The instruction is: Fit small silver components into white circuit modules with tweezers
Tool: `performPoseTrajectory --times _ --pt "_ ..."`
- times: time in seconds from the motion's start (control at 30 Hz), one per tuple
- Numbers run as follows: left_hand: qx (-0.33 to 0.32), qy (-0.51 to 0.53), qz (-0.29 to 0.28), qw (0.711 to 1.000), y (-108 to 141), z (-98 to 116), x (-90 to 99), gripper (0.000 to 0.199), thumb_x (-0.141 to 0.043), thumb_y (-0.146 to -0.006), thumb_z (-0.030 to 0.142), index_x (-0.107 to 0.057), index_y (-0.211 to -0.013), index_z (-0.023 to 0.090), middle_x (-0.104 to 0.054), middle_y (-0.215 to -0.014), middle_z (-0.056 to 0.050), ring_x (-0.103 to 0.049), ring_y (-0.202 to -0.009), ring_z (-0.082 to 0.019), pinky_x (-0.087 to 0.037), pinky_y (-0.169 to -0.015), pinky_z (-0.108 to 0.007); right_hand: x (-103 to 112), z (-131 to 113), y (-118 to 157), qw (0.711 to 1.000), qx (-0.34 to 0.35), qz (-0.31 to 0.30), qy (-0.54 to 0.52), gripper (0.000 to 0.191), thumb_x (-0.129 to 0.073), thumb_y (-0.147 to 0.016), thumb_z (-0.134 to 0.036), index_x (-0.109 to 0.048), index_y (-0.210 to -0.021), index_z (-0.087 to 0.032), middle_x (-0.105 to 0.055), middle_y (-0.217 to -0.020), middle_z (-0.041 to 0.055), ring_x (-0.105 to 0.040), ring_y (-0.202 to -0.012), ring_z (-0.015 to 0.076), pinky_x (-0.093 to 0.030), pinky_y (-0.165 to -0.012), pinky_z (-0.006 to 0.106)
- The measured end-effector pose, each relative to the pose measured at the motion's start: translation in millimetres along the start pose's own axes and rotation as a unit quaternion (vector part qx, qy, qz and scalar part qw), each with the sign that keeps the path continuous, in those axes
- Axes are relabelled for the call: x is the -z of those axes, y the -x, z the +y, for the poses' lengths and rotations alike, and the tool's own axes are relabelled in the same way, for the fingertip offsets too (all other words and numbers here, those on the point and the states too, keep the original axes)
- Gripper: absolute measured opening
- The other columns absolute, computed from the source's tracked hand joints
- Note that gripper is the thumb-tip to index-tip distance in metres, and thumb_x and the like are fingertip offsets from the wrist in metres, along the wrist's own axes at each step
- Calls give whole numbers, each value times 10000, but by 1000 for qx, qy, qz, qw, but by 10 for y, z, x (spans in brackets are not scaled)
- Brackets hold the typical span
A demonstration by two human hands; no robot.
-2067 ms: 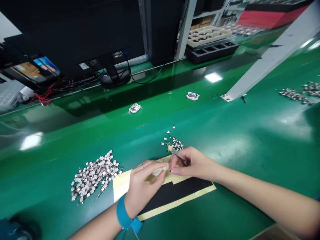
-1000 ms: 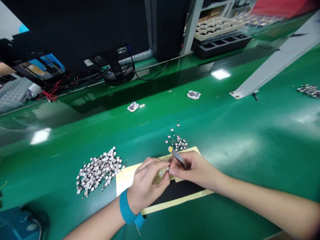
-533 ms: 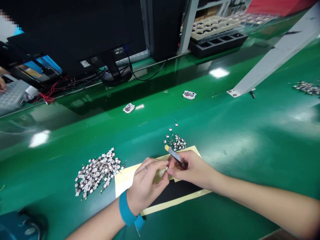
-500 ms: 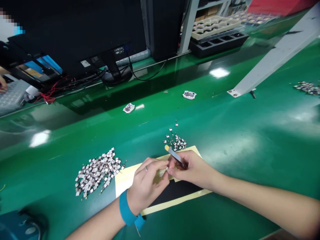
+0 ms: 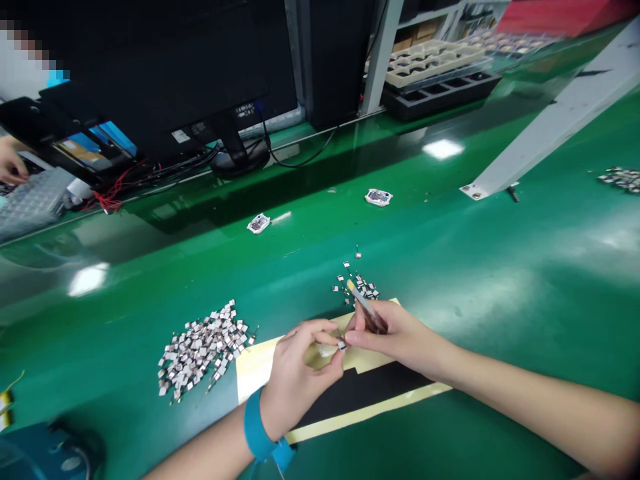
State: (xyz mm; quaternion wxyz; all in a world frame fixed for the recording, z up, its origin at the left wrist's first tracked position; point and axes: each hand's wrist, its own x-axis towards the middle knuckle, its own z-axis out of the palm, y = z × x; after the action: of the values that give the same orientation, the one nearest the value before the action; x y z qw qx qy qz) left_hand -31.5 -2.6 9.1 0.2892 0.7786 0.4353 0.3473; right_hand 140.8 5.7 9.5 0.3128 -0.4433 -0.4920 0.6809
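My left hand (image 5: 305,363), with a teal wrist strap (image 5: 257,423), pinches a small white-and-black square part (image 5: 342,345) between thumb and fingertips. In my right hand (image 5: 383,327) is a slim grey tool (image 5: 367,308) with a yellow end, slanting up and left; its working end is hidden. The right fingertips come up against the small part. Both hands are above a pale yellow sheet (image 5: 255,367) with a black sheet (image 5: 360,393) on it. Beyond them lies a small group of similar parts (image 5: 367,288) with short leads.
A larger heap of such parts (image 5: 205,347) lies left of the sheet. Two white-framed pieces (image 5: 259,223) sit further back on the green table (image 5: 450,427). A monitor (image 5: 165,73) stands behind, with a grey slanted post (image 5: 545,120) and stacked trays (image 5: 440,87) at right. Another person's hand (image 5: 13,163) shows far left.
My right fingertips have drawn slightly right from the left hand's, leaving the small part more visible. The grey tool has shifted right. The whole view has moved slightly.
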Motion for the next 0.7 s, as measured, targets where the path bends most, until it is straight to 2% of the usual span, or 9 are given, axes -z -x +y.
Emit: performPoseTrajectory --times 0.17,0.3,0.43,0.7 --pt "16 4 3 1000 -11 -5 -12 305 -594 -648 94 -482 -913 199 -632 -668 25 -613 -665 -128 -490 -650 -230 -2 17 -8 1000 0 -15 22 259 -583 -704 -368 -480 -631 -141 -384 -552 -43 -328 -510 74 -239 -481 218" --pt "4 -3 4 1000 2 -11 -2 314 -600 -649 97 -473 -914 206 -642 -683 33 -614 -677 -118 -482 -664 -220 8 9 -11 999 0 -16 36 188 -609 -677 -310 -553 -693 -131 -279 -496 -76 -250 -465 58 -180 -439 205" --pt "12 -5 8 1000 8 -24 3 323 -609 -661 124 -466 -934 220 -633 -691 43 -609 -677 -107 -474 -661 -207 20 -19 10 998 -6 -38 57 151 -631 -638 -242 -596 -745 -141 -254 -471 -89 -239 -429 49 -177 -418 197" --pt "-4 4 14 1000 -5 -16 -5 301 -607 -670 118 -473 -925 206 -631 -675 37 -606 -660 -109 -471 -670 -211 -43 -14 31 996 -3 19 91 105 -608 -650 -236 -578 -704 -150 -267 -468 -89 -239 -426 50 -183 -417 195"
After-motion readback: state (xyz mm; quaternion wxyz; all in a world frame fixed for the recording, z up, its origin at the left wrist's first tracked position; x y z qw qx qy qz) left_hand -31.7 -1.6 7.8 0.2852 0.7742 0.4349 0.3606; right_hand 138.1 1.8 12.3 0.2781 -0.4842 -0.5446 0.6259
